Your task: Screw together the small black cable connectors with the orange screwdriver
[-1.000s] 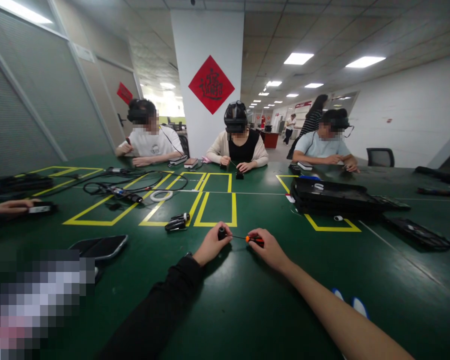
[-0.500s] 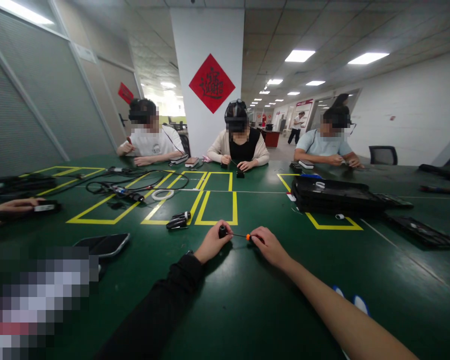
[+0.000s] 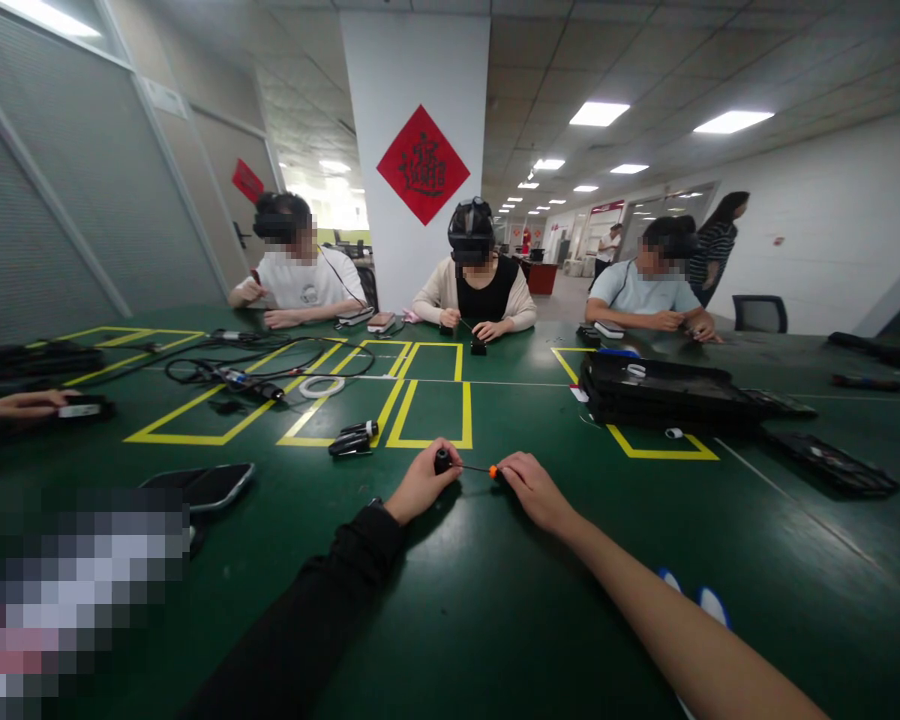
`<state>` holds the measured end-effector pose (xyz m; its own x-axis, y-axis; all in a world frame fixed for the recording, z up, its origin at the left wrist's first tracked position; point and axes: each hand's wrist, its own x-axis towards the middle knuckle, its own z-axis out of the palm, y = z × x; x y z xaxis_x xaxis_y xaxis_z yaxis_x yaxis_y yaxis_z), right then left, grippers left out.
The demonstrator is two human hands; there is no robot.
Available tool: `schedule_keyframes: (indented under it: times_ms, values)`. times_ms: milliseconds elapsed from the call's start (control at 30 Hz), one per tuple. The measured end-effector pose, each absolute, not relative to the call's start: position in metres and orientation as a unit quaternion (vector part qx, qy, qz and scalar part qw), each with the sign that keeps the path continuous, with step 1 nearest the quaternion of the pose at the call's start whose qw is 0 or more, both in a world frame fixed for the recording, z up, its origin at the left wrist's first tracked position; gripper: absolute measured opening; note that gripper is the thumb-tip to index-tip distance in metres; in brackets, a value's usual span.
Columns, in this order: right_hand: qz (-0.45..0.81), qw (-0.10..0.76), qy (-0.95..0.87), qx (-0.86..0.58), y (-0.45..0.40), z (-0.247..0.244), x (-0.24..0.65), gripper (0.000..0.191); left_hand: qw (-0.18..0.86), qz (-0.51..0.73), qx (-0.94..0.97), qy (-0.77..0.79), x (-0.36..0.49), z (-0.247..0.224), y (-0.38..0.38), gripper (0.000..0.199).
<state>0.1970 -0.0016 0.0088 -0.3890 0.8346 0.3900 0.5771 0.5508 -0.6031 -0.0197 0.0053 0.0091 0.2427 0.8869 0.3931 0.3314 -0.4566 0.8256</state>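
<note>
My left hand (image 3: 418, 487) is closed around a small black round part (image 3: 442, 461), held just over the green table; what exactly the part is, I cannot make out. In my right hand (image 3: 534, 492) is a screwdriver (image 3: 493, 471) with an orange collar, its handle mostly hidden under the fingers. Its thin metal shaft points left and reaches the black part at my left fingertips. Whether the tip sits in a screw is too small to see. Beyond my left hand lie black cylindrical pieces (image 3: 354, 438) on the table.
Yellow tape rectangles (image 3: 429, 444) mark the green table (image 3: 450, 620). Black trays (image 3: 667, 392) stand at the right, with a flat black panel (image 3: 832, 462) nearer. Cables (image 3: 232, 380) and a white ring (image 3: 322, 387) lie left. A phone (image 3: 199, 488) is near my left arm. Several people sit around.
My hands keep the same grip, with the screwdriver still against the black part. The view shifts slightly. At the back right, a person in a striped top comes out from behind the seated co-worker.
</note>
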Motion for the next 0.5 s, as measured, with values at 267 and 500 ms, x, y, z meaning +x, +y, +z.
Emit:
schedule_keyframes:
  times_ms: [267,500]
  values:
    - [0.191,0.351,-0.808,-0.433,-0.0049,0.0109,0.1965,0.021,0.303,0.444,0.729,0.423,-0.0204,0.0097,0.0054,0.010]
    - [0.199,0.337,-0.809,-0.438,-0.0066,0.0134,0.1956,0.020,0.310,0.447,0.726,0.421,-0.0210,0.0100,0.0051,0.011]
